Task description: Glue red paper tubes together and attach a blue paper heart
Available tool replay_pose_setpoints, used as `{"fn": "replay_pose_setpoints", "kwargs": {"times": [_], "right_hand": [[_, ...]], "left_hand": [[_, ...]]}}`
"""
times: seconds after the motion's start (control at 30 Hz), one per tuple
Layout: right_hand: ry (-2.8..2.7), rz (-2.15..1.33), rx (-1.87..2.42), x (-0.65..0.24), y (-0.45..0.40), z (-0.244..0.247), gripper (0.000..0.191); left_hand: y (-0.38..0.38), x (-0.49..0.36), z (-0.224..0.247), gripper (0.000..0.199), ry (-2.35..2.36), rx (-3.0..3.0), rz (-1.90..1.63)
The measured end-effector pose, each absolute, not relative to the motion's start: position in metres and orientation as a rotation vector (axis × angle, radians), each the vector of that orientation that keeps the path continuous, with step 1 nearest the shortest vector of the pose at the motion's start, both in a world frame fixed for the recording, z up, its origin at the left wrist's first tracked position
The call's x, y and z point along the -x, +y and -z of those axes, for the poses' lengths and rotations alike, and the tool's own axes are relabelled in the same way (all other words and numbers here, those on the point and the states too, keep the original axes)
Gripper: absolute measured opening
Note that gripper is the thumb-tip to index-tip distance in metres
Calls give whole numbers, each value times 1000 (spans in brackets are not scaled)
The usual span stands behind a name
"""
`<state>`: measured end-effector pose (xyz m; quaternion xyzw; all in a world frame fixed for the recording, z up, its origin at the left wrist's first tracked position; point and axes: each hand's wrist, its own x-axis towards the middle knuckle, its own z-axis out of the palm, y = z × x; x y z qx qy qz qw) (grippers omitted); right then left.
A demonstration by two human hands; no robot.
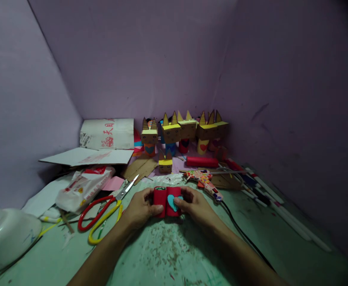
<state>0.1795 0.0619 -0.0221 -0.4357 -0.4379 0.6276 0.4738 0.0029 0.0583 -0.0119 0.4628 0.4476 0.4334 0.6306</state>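
Two short red paper-covered tubes stand side by side between my hands, low over the table. My left hand (140,206) grips the plain red tube (159,198), thumb across its front. My right hand (196,204) holds the red tube with a blue heart (171,192), its thumb over the blue heart (171,203). The far fingers of both hands are partly hidden behind the tubes. Just beyond sits a small cardboard cat head (165,167) with a yellow top. A patterned glue gun (203,180) lies to the right of my right hand.
Large red-and-yellow scissors (114,202) lie left, near a plastic packet (84,188) and a white bowl (10,238). Several cardboard cat figures (171,135) stand at the back wall by a red roll (202,161). White sticks (293,214) lie right, past the glue gun's black cord (242,234).
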Motion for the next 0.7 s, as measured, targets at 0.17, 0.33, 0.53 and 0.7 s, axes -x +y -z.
{"fn": "replay_pose_setpoints", "kwargs": {"times": [0.17, 0.33, 0.53, 0.7], "right_hand": [[-1077, -1525, 1062, -180, 62, 23, 36], [-1086, -1516, 1046, -180, 62, 23, 37], [-1088, -1523, 1030, -180, 63, 26, 39], [-1068, -1498, 1051, -181, 64, 30, 46]], "left_hand": [[58, -2, 13, 44, 1004, -1069, -982], [58, -2, 14, 43, 993, -1077, -980], [60, -1, 16, 42, 984, -1086, -960], [61, 0, 18, 45, 982, -1080, -969]]}}
